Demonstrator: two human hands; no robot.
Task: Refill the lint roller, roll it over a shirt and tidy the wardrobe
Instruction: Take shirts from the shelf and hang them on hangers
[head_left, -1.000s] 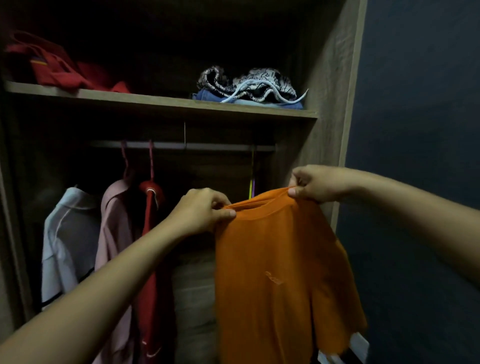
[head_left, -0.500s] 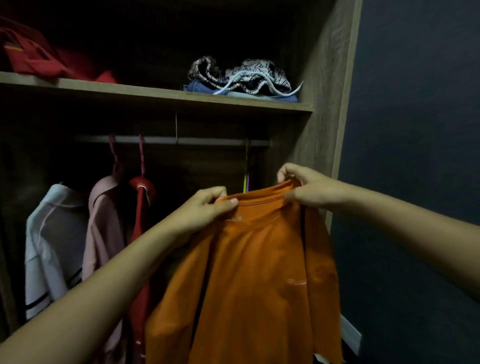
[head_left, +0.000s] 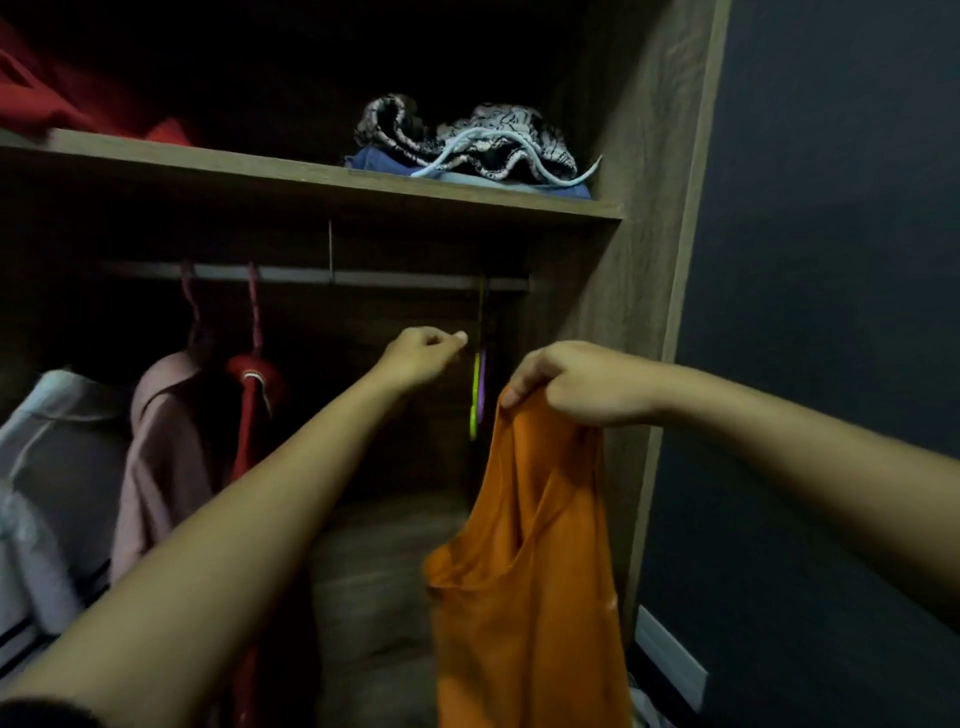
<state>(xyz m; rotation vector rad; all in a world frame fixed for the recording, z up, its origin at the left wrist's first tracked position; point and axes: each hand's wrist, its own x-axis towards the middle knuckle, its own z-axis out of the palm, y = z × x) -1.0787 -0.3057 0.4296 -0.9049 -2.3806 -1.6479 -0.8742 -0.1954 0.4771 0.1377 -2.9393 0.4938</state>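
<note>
An open wardrobe (head_left: 649, 260) is shown in dim light, with folded clothes (head_left: 467, 140) piled on its shelf (head_left: 311, 179) and three garments (head_left: 161, 441) hung at the left of the rail (head_left: 291, 273) below. The orange shirt (head_left: 530, 597) is held at the wardrobe's right side, bunched at the collar and gripped from above by the right hand (head_left: 576, 384), so that its long axis is hung straight down. The left hand (head_left: 421, 356) is stretched up and forward, fingers curled with nothing seen in them, just left of two bare hangers (head_left: 475, 400), one yellow-green and one purple, hung edge-on near the rail's right end. The hangers are placed between the two hands, above and behind the collar, and the left hand is the nearer. Whether a hanger is touched cannot be told. The tidying is judged to be under way: a hanger would be lifted off by the left hand and fed into the collar
</note>
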